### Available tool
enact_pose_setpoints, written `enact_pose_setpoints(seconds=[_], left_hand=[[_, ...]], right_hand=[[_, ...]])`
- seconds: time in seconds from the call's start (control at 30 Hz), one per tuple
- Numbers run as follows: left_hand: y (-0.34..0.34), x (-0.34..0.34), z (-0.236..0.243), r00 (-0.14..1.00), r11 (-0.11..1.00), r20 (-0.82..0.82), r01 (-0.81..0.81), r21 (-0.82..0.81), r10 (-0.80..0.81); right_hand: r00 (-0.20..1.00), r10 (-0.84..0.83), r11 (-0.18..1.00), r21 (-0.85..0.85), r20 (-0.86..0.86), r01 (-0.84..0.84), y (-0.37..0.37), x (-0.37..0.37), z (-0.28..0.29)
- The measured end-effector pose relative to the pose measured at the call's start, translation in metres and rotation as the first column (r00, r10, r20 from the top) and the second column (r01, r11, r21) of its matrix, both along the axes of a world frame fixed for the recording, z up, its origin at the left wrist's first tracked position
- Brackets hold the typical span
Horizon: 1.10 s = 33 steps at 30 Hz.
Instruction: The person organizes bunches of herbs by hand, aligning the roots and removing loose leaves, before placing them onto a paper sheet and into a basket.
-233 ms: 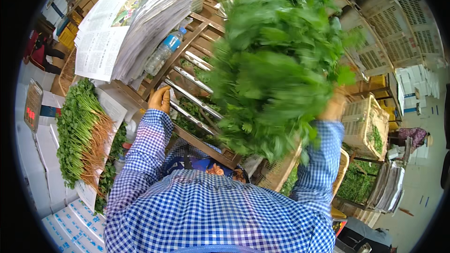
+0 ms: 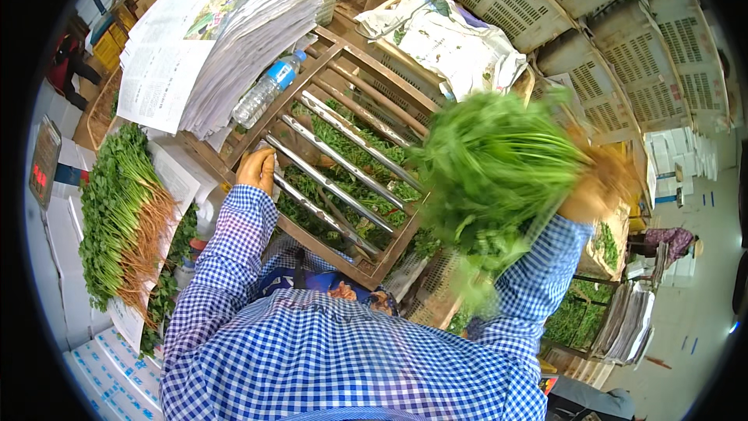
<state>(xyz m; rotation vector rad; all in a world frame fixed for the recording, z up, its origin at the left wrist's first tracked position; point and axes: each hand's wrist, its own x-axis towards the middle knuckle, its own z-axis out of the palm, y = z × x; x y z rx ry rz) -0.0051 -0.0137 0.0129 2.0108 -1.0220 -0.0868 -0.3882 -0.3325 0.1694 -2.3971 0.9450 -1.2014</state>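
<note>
A large bunch of coriander [image 2: 495, 171], blurred by motion, hangs over the right end of a slatted rack [image 2: 370, 269]. My right hand [image 2: 584, 201], itself smeared, grips the bunch at its brownish root end. The leaves point left and down, away from that hand. At the rack's near left corner, my left hand [image 2: 256, 170] is closed on the frame, fingers together. Metal and wooden bars cross the rack, and loose green leaves [image 2: 343, 136] show beneath them. Beside my left forearm, a pile of coriander [image 2: 128, 218] lies on paper, its roots turned right.
Behind the rack's left side stand stacked newspapers [image 2: 210, 47] and a plastic bottle [image 2: 269, 90]. A crate covered with white sheeting [image 2: 448, 39] is at the back. Pale plastic crates [image 2: 631, 54] line the right. A digital scale [image 2: 45, 164] stands far left.
The coriander bunch has swung right and down with my right hand, uncovering the rack's bars and the crate behind. My left hand stays at the rack corner.
</note>
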Motion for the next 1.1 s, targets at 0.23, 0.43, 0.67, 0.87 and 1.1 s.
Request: enact_pose_setpoints(seconds=[0.23, 0.43, 0.67, 0.87, 1.1], left_hand=[[0.010, 0.003, -0.012, 0.999, 0.996, -0.030, -0.013, 0.093, 0.016], [0.002, -0.013, 0.008, 0.998, 0.993, -0.051, -0.017, 0.114, 0.023], [0.010, 0.002, 0.001, 0.999, 0.996, 0.048, -0.007, 0.086, 0.003], [0.006, -0.004, -0.008, 1.000, 0.997, 0.031, -0.005, 0.079, 0.002], [0.001, -0.009, 0.002, 0.999, 0.999, 0.049, -0.014, 0.045, 0.012]], right_hand=[[0.833, -0.305, 0.858, 0.247, -0.462, 0.451, 0.084, 0.073, 0.111], [0.760, -0.281, 0.872, 0.174, -0.586, 0.457, 0.045, 0.032, 0.037], [0.886, -0.275, 0.938, 0.098, -0.373, 0.332, 0.048, 0.070, 0.080], [0.987, -0.107, 0.994, -0.005, -0.119, 0.107, 0.037, 0.043, 0.047], [0.959, -0.237, 0.959, -0.197, -0.153, 0.206, 0.012, 0.041, 0.027]])
